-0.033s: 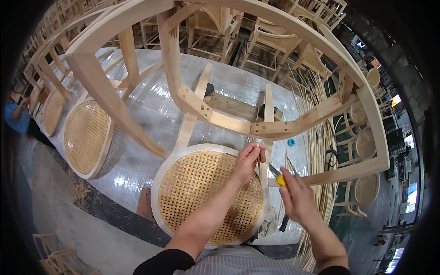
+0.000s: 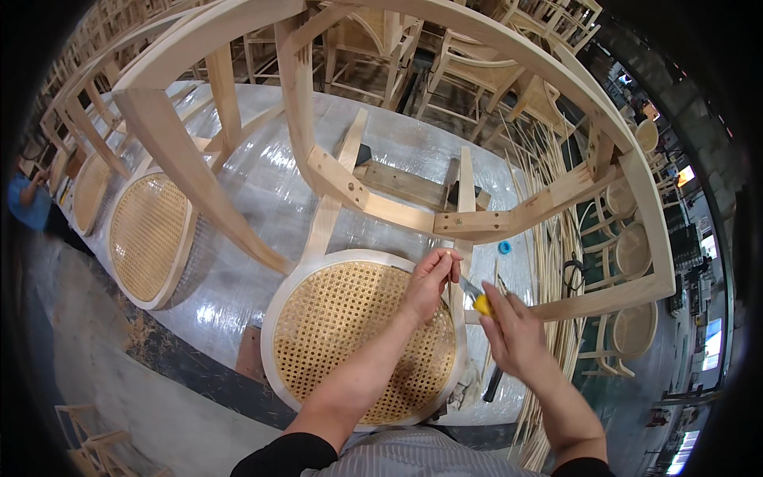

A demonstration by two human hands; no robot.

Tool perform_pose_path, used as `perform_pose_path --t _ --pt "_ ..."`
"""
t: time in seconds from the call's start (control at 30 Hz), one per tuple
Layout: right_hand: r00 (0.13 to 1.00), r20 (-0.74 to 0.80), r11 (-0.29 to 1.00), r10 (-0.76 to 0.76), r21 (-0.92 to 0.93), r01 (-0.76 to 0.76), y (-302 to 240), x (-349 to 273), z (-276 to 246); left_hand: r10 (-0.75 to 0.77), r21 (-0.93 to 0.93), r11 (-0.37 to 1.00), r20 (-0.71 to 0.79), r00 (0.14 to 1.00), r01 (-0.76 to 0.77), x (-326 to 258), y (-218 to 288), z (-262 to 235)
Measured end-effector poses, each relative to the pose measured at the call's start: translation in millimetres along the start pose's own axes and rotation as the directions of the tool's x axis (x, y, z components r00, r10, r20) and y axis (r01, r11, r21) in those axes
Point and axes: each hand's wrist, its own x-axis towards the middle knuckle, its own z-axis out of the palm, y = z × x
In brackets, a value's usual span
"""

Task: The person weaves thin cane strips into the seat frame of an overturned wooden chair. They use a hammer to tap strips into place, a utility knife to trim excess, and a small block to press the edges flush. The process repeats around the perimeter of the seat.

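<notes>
A yellow-handled knife [image 2: 482,304] is being gripped in the right hand [image 2: 515,334], its blade being pointed toward the left hand [image 2: 429,285], whose fingertips are being pressed together; whether anything is being pinched cannot be told. Both hands are being held near the right rim of a round cane panel [image 2: 334,334], which is being supported at the plastic-covered tabletop [image 2: 230,302]. Beyond, a blue ring [image 2: 505,247] is being left lying near long pale strips [image 2: 556,207].
</notes>
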Motion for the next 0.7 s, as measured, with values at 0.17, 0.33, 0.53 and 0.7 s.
perform_pose_path --t 0.17,0.33,0.53,0.7 --pt "0.996 0.083 0.973 -0.038 -0.223 0.056 16.0 41.9 -2.3 -0.022 -0.033 0.999 -0.040 0.999 0.020 -1.0 -5.6 11.7" --pt "0.981 0.184 0.944 -0.056 -0.309 0.111 20.1 52.9 -5.2 0.005 0.041 0.999 -0.045 0.999 -0.003 -2.5 -4.6 18.2" --pt "0.974 0.211 0.908 -0.076 -0.389 0.155 19.5 58.9 -7.0 0.026 0.061 0.998 -0.042 0.999 -0.023 -3.2 -4.6 18.7" --pt "0.973 0.213 0.903 -0.088 -0.396 0.168 21.2 59.4 -9.8 0.055 0.098 0.994 -0.044 0.997 -0.051 -3.3 -3.8 23.5"
